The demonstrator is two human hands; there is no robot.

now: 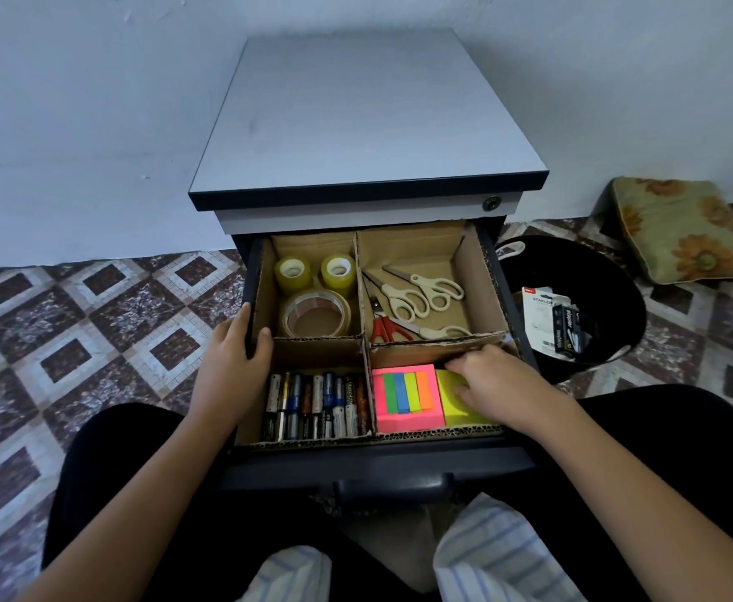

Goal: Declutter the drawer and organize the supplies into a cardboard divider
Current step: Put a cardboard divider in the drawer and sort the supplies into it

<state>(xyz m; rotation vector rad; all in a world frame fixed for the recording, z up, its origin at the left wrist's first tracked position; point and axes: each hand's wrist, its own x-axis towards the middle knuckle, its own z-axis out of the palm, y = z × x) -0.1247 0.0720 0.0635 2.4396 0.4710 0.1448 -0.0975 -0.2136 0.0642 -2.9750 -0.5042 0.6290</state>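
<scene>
Cardboard divider point(364, 341) fills the drawer; left hand point(230, 358) grips its left wall, right hand point(492, 384) lies open-fingered on yellow sticky notes point(451, 401) beside batteries point(316, 404).

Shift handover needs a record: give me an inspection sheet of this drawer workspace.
Surface: open drawer lined with cardboard divider, four compartments.
Job's things: tape rolls far left; scissors far right; batteries near left; sticky notes near right.
Clutter: stapler packaging in black bin beside the cabinet.
Grippers: left hand grips the drawer's left wall; right hand rests on the yellow-green pad.
Cables: nothing seen.
Surroundings: patterned tile floor, floral cushion, pale wall.
</scene>
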